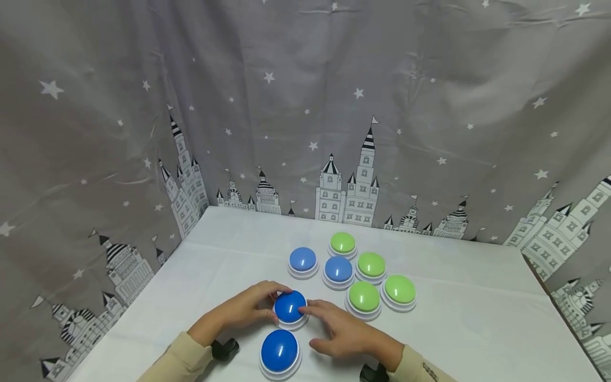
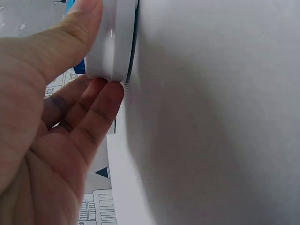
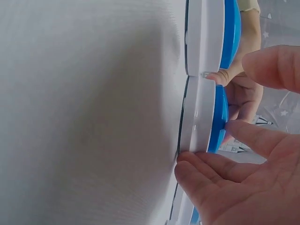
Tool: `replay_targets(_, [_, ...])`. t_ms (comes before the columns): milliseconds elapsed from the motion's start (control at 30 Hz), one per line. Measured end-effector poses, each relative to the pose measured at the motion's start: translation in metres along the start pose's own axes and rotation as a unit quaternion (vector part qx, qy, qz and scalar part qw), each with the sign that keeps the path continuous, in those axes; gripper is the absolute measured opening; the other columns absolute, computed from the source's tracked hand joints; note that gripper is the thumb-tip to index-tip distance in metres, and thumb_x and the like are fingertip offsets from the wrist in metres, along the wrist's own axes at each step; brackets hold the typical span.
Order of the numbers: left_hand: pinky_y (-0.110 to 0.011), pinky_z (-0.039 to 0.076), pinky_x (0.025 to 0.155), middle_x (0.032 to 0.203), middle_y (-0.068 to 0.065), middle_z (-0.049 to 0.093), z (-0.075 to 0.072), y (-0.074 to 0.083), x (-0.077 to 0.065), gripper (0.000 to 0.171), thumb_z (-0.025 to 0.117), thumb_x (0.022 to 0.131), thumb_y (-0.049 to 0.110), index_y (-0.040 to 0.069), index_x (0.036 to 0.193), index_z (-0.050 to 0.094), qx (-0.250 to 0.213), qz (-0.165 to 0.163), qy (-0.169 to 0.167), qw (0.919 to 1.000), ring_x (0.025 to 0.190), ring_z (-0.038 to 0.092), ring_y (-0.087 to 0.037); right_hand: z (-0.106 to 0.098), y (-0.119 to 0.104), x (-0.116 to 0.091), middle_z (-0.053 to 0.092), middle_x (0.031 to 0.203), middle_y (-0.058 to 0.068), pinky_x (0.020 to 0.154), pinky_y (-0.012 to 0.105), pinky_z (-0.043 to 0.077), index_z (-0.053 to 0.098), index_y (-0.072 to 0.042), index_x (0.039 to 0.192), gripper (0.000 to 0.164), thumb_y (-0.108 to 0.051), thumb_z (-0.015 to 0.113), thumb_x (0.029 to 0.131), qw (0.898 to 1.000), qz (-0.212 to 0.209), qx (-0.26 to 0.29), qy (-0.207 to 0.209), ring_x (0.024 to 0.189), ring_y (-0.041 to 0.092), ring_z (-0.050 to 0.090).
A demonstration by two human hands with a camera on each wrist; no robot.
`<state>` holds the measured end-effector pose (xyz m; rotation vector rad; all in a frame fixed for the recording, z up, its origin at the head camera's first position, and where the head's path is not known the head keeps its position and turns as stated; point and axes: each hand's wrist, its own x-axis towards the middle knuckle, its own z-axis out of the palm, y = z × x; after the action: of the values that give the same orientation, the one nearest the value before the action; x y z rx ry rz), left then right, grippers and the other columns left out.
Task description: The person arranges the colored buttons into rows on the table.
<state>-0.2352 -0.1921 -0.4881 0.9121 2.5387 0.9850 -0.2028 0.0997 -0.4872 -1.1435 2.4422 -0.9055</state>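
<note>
A round push button with a blue dome and white base point(image 1: 288, 307) sits on the white table between both hands. My left hand point(image 1: 250, 306) grips its left side, thumb at the near edge and fingers around the far edge; in the left wrist view the thumb lies along the white base point(image 2: 110, 51). From the right, my right hand point(image 1: 342, 330) touches the same button with its fingertips, an index finger at the dome point(image 3: 219, 119), its thumb held apart. A second blue button point(image 1: 279, 351) stands just nearer, edge close to the first.
Two more blue buttons point(image 1: 303, 260) point(image 1: 339, 269) stand farther back. Right of them is a cluster of several green buttons point(image 1: 364, 296). A grey curtain point(image 1: 286, 106) printed with castles and stars hangs behind the white table point(image 1: 477, 307). Dark wrist-worn cameras point(image 1: 225, 350) sit at both cuffs.
</note>
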Motion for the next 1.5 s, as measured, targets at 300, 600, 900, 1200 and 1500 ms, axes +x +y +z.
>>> replay_targets(300, [-0.036,0.047,0.100,0.135,0.009,0.053,-0.004,0.005,0.004,0.058,0.076,0.089,0.030,0.026,0.141,0.049,-0.001,-0.002,-0.021,0.9998,0.113,0.053,-0.011,-0.003,0.003,-0.003,0.040,0.153,0.008,0.112,0.047,0.033,0.042,-0.023,0.149,0.059,-0.034,0.062,0.095,1.000,-0.001,-0.007,-0.002,0.141,0.024,0.036])
replay_targets(600, [-0.050,0.046,0.099,0.130,-0.001,0.053,-0.004,0.023,0.028,0.048,0.067,0.092,0.034,0.020,0.136,0.052,0.003,-0.009,-0.004,0.9999,0.118,0.050,-0.021,-0.024,0.009,-0.015,0.051,0.142,-0.003,0.107,0.041,0.041,0.046,-0.017,0.145,0.050,-0.027,0.061,0.098,0.999,0.002,0.017,0.027,0.131,0.018,0.047])
replay_targets(900, [-0.040,0.049,0.098,0.130,-0.003,0.059,0.012,0.044,0.072,0.045,0.068,0.094,0.029,0.012,0.133,0.055,0.036,0.017,0.014,0.9991,0.117,0.054,-0.021,-0.060,0.028,-0.057,0.059,0.133,0.007,0.102,0.045,0.045,0.055,-0.012,0.135,0.038,-0.012,0.062,0.097,0.991,0.001,0.036,0.130,0.122,0.028,0.056])
replay_targets(1200, [-0.029,0.048,0.097,0.126,-0.005,0.062,0.037,0.071,0.107,0.044,0.069,0.093,0.026,0.008,0.130,0.056,0.048,0.076,0.012,0.9959,0.114,0.058,-0.018,-0.074,0.049,-0.090,0.057,0.133,0.010,0.096,0.047,0.049,0.051,-0.002,0.136,0.043,-0.012,0.063,0.096,0.985,0.064,0.013,0.158,0.119,0.029,0.057])
replay_targets(1500, [-0.028,0.046,0.099,0.126,-0.003,0.061,0.053,0.081,0.120,0.051,0.075,0.088,0.028,0.009,0.131,0.056,0.047,0.080,0.013,0.9956,0.116,0.058,-0.015,-0.073,0.050,-0.081,0.057,0.132,0.018,0.092,0.042,0.052,0.049,0.005,0.136,0.044,-0.001,0.057,0.093,0.986,0.091,0.024,0.140,0.113,0.028,0.060])
